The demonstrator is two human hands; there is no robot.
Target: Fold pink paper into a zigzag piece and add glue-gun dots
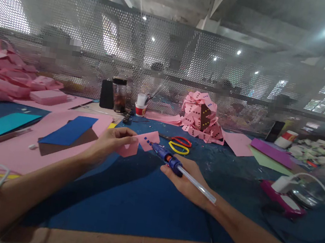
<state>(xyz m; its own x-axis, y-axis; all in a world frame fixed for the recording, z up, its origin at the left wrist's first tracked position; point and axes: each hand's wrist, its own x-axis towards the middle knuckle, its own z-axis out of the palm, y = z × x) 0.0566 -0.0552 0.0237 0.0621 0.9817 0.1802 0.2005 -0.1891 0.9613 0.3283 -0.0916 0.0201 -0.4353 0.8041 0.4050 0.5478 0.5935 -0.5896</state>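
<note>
My left hand pinches a folded strip of pink paper that carries small dark blue squares along part of it. In my right hand is a blue hot glue gun, with a clear glue stick jutting from its back toward my wrist. The gun's nozzle points left at the pink strip, close to the blue squares; whether it touches cannot be made out. Just beyond the gun lie scissors with red and yellow handles.
A pink paper construction with dotted pieces stands at the back. Pink sheets and blue card lie left, beside a pink paper pile. A magenta power strip, jar and paper cup also stand around.
</note>
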